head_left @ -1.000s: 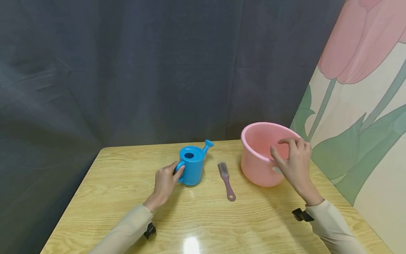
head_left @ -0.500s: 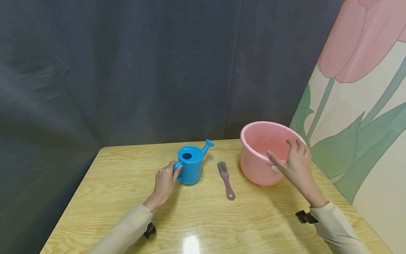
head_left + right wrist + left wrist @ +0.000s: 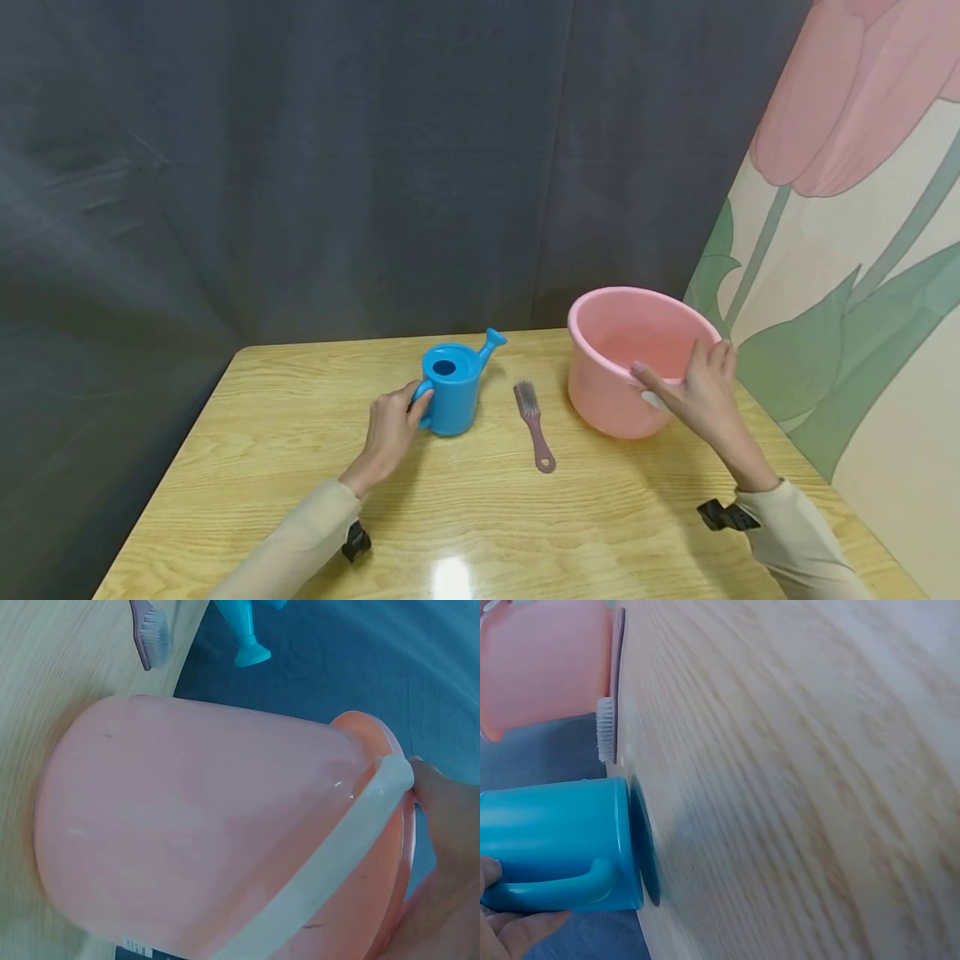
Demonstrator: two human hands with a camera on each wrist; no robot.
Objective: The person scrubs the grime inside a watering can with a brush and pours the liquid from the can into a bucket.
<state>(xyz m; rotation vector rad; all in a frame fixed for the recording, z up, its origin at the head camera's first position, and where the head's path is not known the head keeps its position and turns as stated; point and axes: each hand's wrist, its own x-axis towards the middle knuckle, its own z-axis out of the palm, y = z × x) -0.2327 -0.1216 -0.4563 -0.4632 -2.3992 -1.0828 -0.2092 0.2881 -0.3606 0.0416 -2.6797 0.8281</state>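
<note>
My left hand grips the handle of a blue watering can, thumb on top. In the left wrist view, the blue watering can is at or just above the table, a dark oval shadow beside its base. My right hand is at the near right rim of a pink bucket, fingers fairly straight and thumb apart. In the right wrist view, the thumb touches the end of the bucket's white handle by the rim; the other fingers are hidden. A purple-handled brush lies between can and bucket.
The wood-grain table ends at a dark curtain behind. On the right stands a wall painted with tulips, close to the bucket. Black wrist devices sit at both cuffs.
My right hand's fingers have straightened from a curl and come down onto the bucket rim. The watering can has shifted slightly left with my left hand still on its handle.
</note>
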